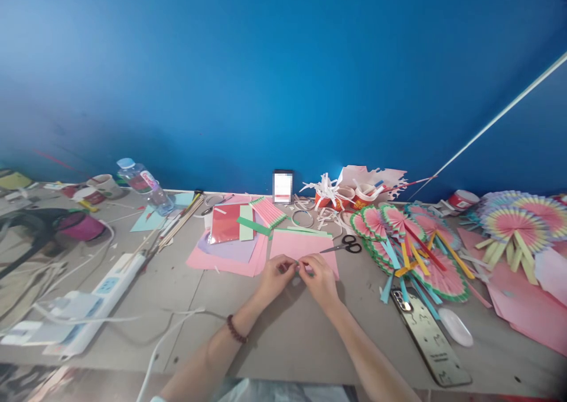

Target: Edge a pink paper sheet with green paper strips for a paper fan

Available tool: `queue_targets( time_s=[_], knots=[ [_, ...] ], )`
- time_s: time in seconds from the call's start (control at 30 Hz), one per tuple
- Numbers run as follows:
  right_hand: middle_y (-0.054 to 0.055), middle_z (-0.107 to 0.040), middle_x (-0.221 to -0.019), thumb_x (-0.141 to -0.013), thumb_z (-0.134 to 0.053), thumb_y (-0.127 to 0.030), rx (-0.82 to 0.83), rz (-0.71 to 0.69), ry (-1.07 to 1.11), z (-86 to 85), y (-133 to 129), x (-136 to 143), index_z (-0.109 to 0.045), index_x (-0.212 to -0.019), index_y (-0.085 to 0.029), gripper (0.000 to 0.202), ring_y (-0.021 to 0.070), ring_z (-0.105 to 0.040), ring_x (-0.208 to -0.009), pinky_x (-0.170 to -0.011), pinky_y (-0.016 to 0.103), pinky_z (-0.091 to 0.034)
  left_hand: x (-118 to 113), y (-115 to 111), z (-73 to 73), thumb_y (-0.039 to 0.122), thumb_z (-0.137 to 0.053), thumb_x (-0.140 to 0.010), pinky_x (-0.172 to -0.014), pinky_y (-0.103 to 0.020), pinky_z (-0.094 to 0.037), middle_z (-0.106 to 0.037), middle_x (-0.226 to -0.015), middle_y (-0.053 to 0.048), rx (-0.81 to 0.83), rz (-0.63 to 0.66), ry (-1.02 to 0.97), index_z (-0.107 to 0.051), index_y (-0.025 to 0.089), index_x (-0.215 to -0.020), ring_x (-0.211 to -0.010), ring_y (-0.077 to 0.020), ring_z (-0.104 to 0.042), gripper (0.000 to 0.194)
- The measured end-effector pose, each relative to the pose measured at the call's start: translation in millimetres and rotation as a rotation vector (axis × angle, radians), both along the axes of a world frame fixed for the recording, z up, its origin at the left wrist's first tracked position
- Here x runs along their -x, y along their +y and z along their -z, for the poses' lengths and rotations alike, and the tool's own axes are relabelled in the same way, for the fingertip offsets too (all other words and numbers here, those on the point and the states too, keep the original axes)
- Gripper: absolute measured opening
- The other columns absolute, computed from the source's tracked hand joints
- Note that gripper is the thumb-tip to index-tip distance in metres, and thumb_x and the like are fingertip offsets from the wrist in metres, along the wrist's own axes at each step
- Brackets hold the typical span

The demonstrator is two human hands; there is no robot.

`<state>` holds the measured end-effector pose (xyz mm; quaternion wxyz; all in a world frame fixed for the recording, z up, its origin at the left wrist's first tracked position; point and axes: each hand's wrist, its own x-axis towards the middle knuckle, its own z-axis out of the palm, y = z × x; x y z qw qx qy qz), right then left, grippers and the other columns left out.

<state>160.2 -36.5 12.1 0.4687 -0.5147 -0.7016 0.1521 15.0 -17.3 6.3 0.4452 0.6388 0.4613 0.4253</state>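
Note:
My left hand (275,275) and my right hand (321,277) meet fingertip to fingertip, over the near edge of a pink sheet of paper (287,244). Both are closed in a pinch on a small green strip (297,264), probably paper, mostly covered by the fingers. To the right of my right hand lie black-handled scissors (351,244), blades pointing left across the pink sheet. Beyond my hands, a pleated pink-and-green paper piece (269,213) lies beside a green paper strip (253,225) and a red packet (228,225).
Pleated paper fans (427,269) crowd the right, with a phone (432,337) and a white mouse (456,327) nearer. Paper cups (343,198) and a small screen (283,187) stand against the blue wall. At left are a water bottle (146,183), wooden sticks (181,220) and a power strip (104,298).

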Motion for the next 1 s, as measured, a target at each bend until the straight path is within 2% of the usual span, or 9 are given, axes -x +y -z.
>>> queue_targets(
  time_s=[0.13, 0.27, 0.4, 0.53, 0.67, 0.77, 0.83, 0.93, 1.0],
  knots=[
    [0.002, -0.06, -0.068, -0.078, -0.057, -0.032, 0.245, 0.049, 0.367, 3.1, 3, 3, -0.06, -0.07, -0.019, 0.016, 0.016, -0.054, -0.064, -0.059, 0.028, -0.044, -2, 1, -2.2, 0.033, -0.065, -0.072, -0.062, -0.025, -0.042, -0.067, -0.07, -0.005, 0.172, 0.003, -0.188, -0.067, 0.014, -0.069, -0.065, -0.0149, -0.058, 0.019],
    [-0.001, -0.055, -0.058, -0.063, -0.07, -0.045, 0.514, 0.06, 0.934, 2.8, 10, 2, -0.06, -0.066, -0.018, 0.029, 0.0122, -0.049, -0.053, -0.052, 0.026, -0.042, -1, 3, -3.4, 0.039, -0.071, -0.066, -0.057, -0.023, -0.041, -0.061, -0.058, -0.002, 0.311, -0.01, -0.391, -0.066, 0.014, -0.065, -0.055, -0.011, -0.052, 0.025],
    [-0.003, -0.054, -0.06, -0.053, -0.079, -0.034, 0.549, 0.092, 1.387, -8.5, 17, -13, -0.059, -0.064, -0.018, 0.027, 0.0093, -0.049, -0.054, -0.05, 0.023, -0.043, 3, 8, 1.0, 0.038, -0.072, -0.065, -0.054, -0.021, -0.038, -0.055, -0.054, 0.002, 0.39, -0.06, -0.567, -0.065, 0.014, -0.065, -0.05, -0.007, -0.045, 0.025],
    [-0.006, -0.054, -0.061, -0.055, -0.078, -0.024, 0.523, 0.123, 1.542, -29.8, 23, -39, -0.059, -0.066, -0.019, 0.023, 0.0056, -0.046, -0.051, -0.046, 0.018, -0.042, 6, 11, 2.1, 0.037, -0.072, -0.066, -0.053, -0.02, -0.036, -0.053, -0.055, 0.003, 0.422, -0.074, -0.685, -0.064, 0.013, -0.066, -0.051, -0.006, -0.043, 0.025],
    [-0.007, -0.051, -0.059, -0.06, -0.075, -0.026, 0.492, 0.072, 1.484, -56.4, 41, -64, -0.054, -0.067, -0.02, 0.023, 0.0055, -0.045, -0.048, -0.042, 0.018, -0.04, 8, 10, -1.9, 0.037, -0.073, -0.066, -0.053, -0.02, -0.035, -0.054, -0.057, 0.002, 0.44, -0.05, -0.708, -0.063, 0.013, -0.067, -0.052, -0.0064, -0.044, 0.026],
    [-0.006, -0.053, -0.061, -0.062, -0.073, -0.032, 0.326, 0.113, 1.292, -76.1, 70, -76, -0.055, -0.071, -0.02, 0.023, 0.0061, -0.046, -0.048, -0.044, 0.019, -0.041, 8, 11, -2.0, 0.038, -0.072, -0.066, -0.053, -0.021, -0.035, -0.054, -0.057, 0.001, 0.438, -0.044, -0.709, -0.062, 0.013, -0.066, -0.052, -0.0071, -0.045, 0.027],
    [-0.004, -0.057, -0.065, -0.067, -0.07, -0.037, 0.144, 0.208, 1.094, -86.3, 95, -79, -0.058, -0.077, -0.019, 0.024, 0.0081, -0.05, -0.051, -0.047, 0.021, -0.043, 9, 12, 0.1, 0.039, -0.072, -0.066, -0.053, -0.021, -0.036, -0.055, -0.058, 0.001, 0.429, -0.051, -0.704, -0.063, 0.013, -0.067, -0.051, -0.0072, -0.045, 0.027],
    [0.001, -0.064, -0.073, -0.076, -0.061, -0.041, -0.167, 0.378, 0.64, -92.5, 133, -82, -0.062, -0.082, -0.019, 0.023, 0.0132, -0.057, -0.06, -0.057, 0.026, -0.046, 10, 14, 4.1, 0.038, -0.072, -0.067, -0.053, -0.021, -0.036, -0.055, -0.058, 0.001, 0.413, -0.057, -0.693, -0.063, 0.013, -0.067, -0.051, -0.0066, -0.045, 0.026],
    [0.005, -0.066, -0.078, -0.079, -0.055, -0.038, -0.254, 0.42, 0.296, -89.5, 154, -83, -0.064, -0.084, -0.018, 0.023, 0.017, -0.06, -0.068, -0.066, 0.03, -0.047, 10, 15, 5.9, 0.037, -0.072, -0.067, -0.054, -0.02, -0.036, -0.055, -0.058, 0.001, 0.403, -0.055, -0.689, -0.064, 0.013, -0.066, -0.052, -0.0065, -0.045, 0.026]
  ],
)
